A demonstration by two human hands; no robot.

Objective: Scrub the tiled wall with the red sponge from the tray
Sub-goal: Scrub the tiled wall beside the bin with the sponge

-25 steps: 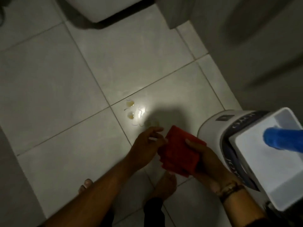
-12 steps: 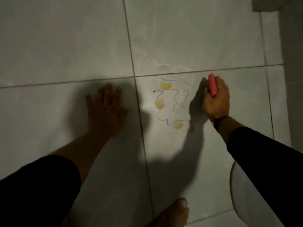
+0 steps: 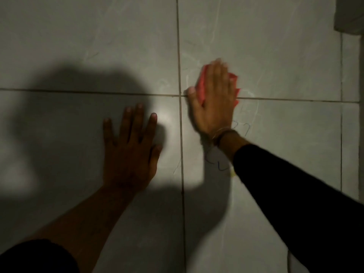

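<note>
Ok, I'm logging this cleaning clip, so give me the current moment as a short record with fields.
surface: tiled wall, grey tiles with grout lines
right hand: right hand flat, pressing the red sponge on the wall at a grout crossing
left hand: left hand spread flat on the tile, empty
marks: blue pen marks and a yellow spot below the right wrist
lighting: dim, strong shadows
</note>
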